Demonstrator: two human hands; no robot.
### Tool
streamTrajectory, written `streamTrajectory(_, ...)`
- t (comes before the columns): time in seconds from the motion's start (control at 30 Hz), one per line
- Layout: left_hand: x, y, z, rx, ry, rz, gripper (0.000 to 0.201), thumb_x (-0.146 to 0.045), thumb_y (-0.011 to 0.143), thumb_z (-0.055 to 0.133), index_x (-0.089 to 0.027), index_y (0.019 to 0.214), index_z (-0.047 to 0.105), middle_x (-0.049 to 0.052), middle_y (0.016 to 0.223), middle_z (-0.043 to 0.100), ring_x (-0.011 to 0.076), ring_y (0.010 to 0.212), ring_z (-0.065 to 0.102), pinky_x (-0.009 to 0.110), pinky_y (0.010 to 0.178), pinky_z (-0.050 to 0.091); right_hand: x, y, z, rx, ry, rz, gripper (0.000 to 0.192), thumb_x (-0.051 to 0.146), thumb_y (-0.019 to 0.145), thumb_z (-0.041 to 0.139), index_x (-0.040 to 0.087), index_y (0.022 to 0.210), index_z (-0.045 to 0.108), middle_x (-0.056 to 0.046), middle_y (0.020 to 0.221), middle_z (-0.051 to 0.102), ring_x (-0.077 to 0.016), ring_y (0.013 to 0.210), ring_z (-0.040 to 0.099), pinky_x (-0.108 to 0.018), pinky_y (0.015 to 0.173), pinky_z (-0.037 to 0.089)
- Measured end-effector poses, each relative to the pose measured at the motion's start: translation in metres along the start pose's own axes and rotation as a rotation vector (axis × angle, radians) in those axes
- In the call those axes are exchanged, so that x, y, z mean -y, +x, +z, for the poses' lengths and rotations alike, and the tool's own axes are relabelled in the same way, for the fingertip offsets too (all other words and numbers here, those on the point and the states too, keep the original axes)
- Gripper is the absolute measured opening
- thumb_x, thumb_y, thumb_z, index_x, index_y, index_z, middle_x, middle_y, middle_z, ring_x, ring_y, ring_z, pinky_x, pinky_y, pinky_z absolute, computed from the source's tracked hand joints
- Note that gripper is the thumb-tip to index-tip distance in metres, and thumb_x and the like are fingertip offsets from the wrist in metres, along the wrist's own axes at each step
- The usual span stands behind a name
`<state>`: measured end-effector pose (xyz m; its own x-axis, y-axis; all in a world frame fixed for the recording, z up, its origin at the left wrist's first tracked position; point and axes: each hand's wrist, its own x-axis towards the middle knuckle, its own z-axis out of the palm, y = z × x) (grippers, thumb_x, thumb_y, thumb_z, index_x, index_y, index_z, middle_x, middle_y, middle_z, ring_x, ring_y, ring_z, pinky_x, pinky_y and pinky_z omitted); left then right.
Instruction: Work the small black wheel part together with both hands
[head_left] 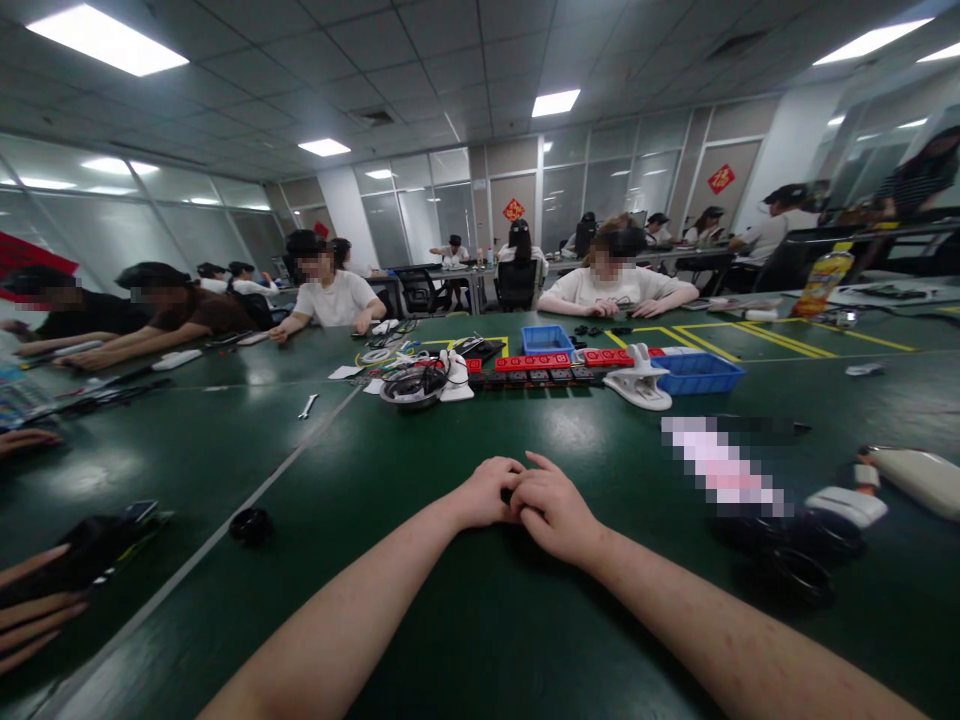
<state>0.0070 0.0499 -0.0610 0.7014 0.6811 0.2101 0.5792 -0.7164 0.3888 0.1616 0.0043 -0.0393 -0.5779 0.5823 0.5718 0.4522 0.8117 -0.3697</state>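
Near the bench's [420, 640] near edge we pinch a small dark part [508, 495], mostly hidden, between our left hand [486, 493] and right hand [553, 510], both closed round it; we judge it light, stiff, best gripped by fingertips.

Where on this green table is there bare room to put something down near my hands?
Bare green table lies between your forearms and ahead of the left hand and right hand, up to the metal bowl and red strips. Right is crowded: black rings, white case.
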Motion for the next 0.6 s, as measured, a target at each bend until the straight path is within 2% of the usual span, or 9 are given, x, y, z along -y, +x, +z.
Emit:
streamTrajectory(0.13,-0.004,0.0,-0.001,-0.026,-0.001,-0.045,0.032,-0.03,0.063,0.066,-0.02,0.092,0.06,0.004,0.1,0.056,0.021,0.095,0.049,0.033,0.087,0.037,0.001,0.0,-0.003,-0.06,-0.03,0.019,0.02,0.01,0.067,0.039,0.022,0.073,0.054,0.0,0.076,0.061,-0.0158,0.083,0.054,-0.042,0.098,0.024)
streamTrajectory(0.2,-0.005,-0.001,-0.002,-0.027,-0.004,-0.032,0.037,-0.032,0.063,0.066,-0.021,0.097,0.058,0.003,0.102,0.056,0.0211,0.095,0.049,0.033,0.087,0.037,0.0,0.001,-0.003,-0.077,-0.084,0.067,0.016,0.016,0.071,0.043,0.02,0.082,0.055,-0.003,0.084,0.059,-0.0176,0.087,0.051,-0.041,0.094,0.029)
streamTrajectory(0.3,-0.006,-0.001,-0.002,-0.029,0.009,-0.01,0.047,-0.039,0.062,0.066,-0.022,0.105,0.054,0.003,0.106,0.055,0.0214,0.096,0.049,0.034,0.087,0.037,-0.004,0.003,-0.002,-0.057,-0.166,0.177,0.021,0.031,0.076,0.048,0.017,0.091,0.053,-0.007,0.092,0.056,-0.0199,0.089,0.047,-0.037,0.084,0.035)
streamTrajectory(0.4,-0.008,-0.001,-0.001,-0.055,0.041,-0.021,0.056,-0.047,0.059,0.067,-0.022,0.107,0.053,0.004,0.105,0.055,0.0214,0.095,0.05,0.034,0.087,0.037,-0.01,0.004,0.002,-0.017,-0.216,0.26,0.026,0.038,0.078,0.047,0.017,0.093,0.053,-0.007,0.092,0.054,-0.0197,0.086,0.047,-0.035,0.078,0.036)
streamTrajectory(0.5,-0.014,-0.001,0.002,-0.083,0.113,-0.065,0.054,-0.048,0.057,0.067,-0.02,0.101,0.055,0.004,0.099,0.057,0.0216,0.093,0.051,0.034,0.087,0.037,-0.012,0.004,0.005,-0.002,-0.245,0.299,0.025,0.038,0.08,0.047,0.017,0.091,0.053,-0.006,0.088,0.054,-0.0181,0.082,0.047,-0.032,0.075,0.035)
streamTrajectory(0.6,-0.022,-0.001,0.005,-0.12,0.208,-0.167,0.046,-0.047,0.06,0.064,-0.018,0.095,0.056,0.005,0.093,0.058,0.0225,0.09,0.052,0.037,0.088,0.036,-0.013,0.004,0.007,-0.007,-0.266,0.315,0.022,0.037,0.081,0.046,0.017,0.088,0.053,-0.004,0.084,0.053,-0.0169,0.079,0.047,-0.03,0.073,0.035)
